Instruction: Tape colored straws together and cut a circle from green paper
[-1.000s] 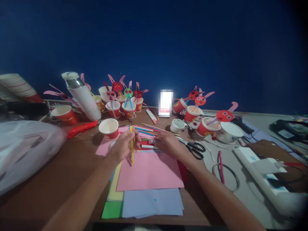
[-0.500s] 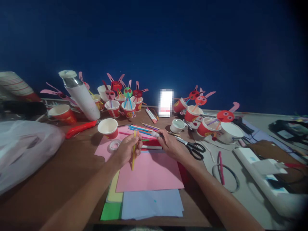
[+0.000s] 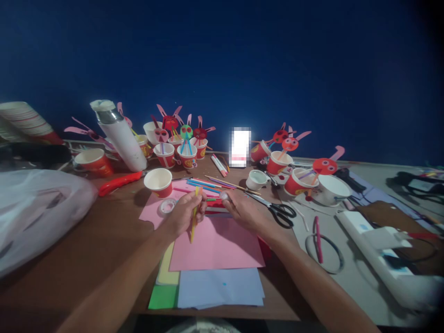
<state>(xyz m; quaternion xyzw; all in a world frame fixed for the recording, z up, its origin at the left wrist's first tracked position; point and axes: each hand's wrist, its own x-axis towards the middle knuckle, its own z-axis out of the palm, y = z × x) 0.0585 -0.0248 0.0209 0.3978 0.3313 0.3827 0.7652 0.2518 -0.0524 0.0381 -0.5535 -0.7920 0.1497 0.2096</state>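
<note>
My left hand is closed round a yellow straw, which stands nearly upright over the paper; a bit of orange shows beside its top. My right hand is just to the right, above the pink sheet's far edge. Its fingers are held together, with a small pale thing at their tips, too small to name. Beyond the hands lie several coloured straws. A roll of clear tape rests left of my left hand, in front of a red and white paper cup.
Black scissors and a small white cup are at the right. Behind stand cups with paper rabbit faces, and a leaning white flask. A plastic bag lies left, a power strip right. Blue paper is in front.
The view has shifted slightly. My left hand keeps the yellow straw at much the same place. My right hand's fingers have turned a little, with the pale thing still at the tips.
</note>
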